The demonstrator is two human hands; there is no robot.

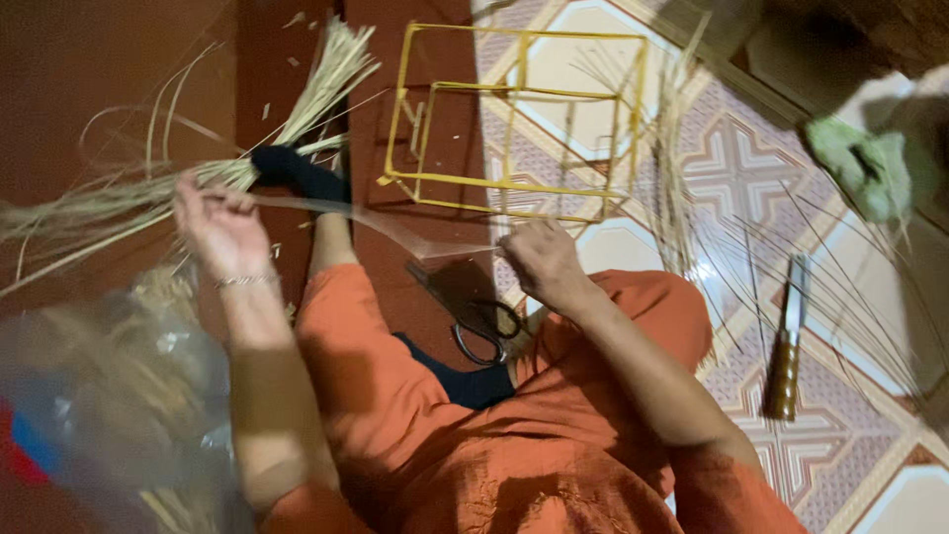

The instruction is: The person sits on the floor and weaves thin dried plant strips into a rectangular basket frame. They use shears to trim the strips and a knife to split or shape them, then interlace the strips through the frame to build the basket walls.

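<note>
Orange-clad knees below, both hands' grips pinch a clear strip (395, 225): left hand (219, 222), right hand (542, 262).

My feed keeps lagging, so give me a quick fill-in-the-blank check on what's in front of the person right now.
1. The left hand grips a bundle of ____.
2. The wire frame on the floor is ____ in colour.
3. The ____ lie on the floor between the person's legs, below the right hand.
4. The knife lies on the ____ floor.

Missing words: straw; yellow; scissors; tiled
</note>
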